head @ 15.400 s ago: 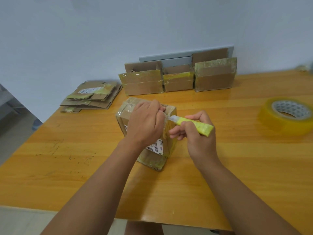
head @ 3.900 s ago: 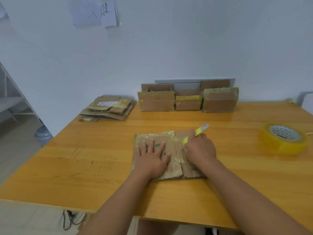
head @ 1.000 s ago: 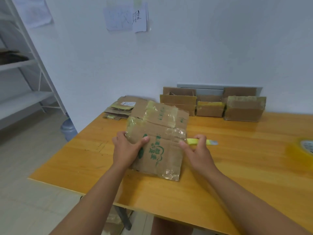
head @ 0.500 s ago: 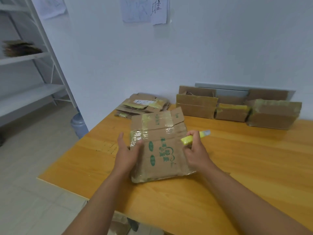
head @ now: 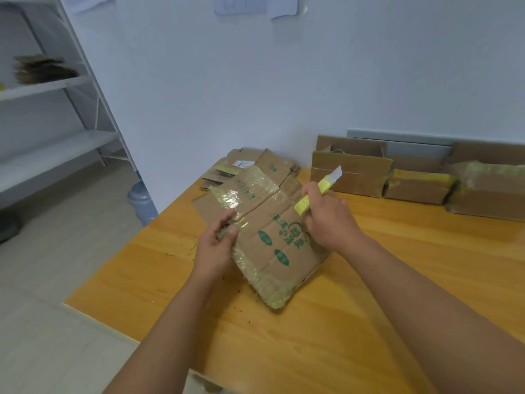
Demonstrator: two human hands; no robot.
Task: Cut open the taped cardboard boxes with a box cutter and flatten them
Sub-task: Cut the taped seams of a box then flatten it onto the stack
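Note:
A flattened cardboard box (head: 272,237) with green print and glossy tape is held tilted above the wooden table (head: 397,280). My left hand (head: 217,245) pinches its left edge. My right hand (head: 329,220) grips its right edge and also holds the yellow box cutter (head: 316,191), whose blade points up and away. Three taped boxes (head: 420,180) stand in a row against the back wall. A pile of flattened boxes (head: 241,169) lies at the table's far left corner, just behind the held box.
White metal shelves (head: 56,109) stand at the left, with a stack of cardboard on one shelf. A water bottle (head: 142,201) stands on the floor by the table's left corner. Small cardboard crumbs lie on the table near the box.
The flattened box has been carried further left and back, nearer the pile of flattened boxes, and has tilted. The view has swung left; the tape roll is out of frame.

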